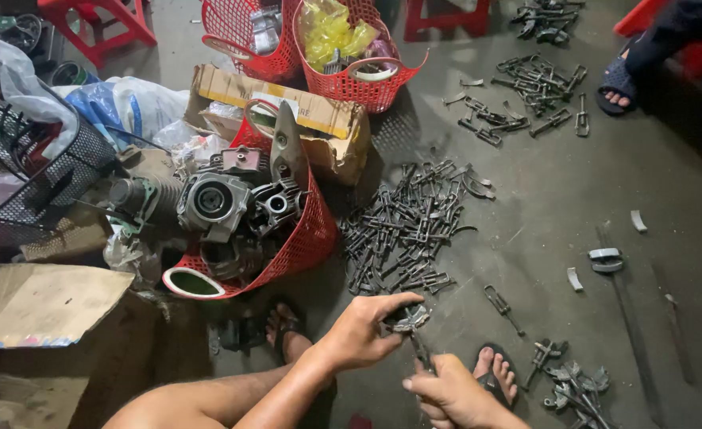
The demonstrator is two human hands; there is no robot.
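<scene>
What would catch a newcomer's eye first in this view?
Probably the tipped red basket left of centre, with grey engine parts spilling out, and the dark heap of metal pieces on the floor beside it. At the bottom edge, the left hand and right hand grip one small metal part.

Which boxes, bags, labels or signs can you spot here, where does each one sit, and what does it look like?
Cardboard box: behind the tipped red basket; brown, torn, with a white label on top.
Yellow bags: in a red basket at top; crinkled, shiny.
Blue-white bag: upper left, on the floor; crumpled plastic.
Flat cardboard: lower left; brown, coloured print along its edge.
No signs or screens.
</scene>
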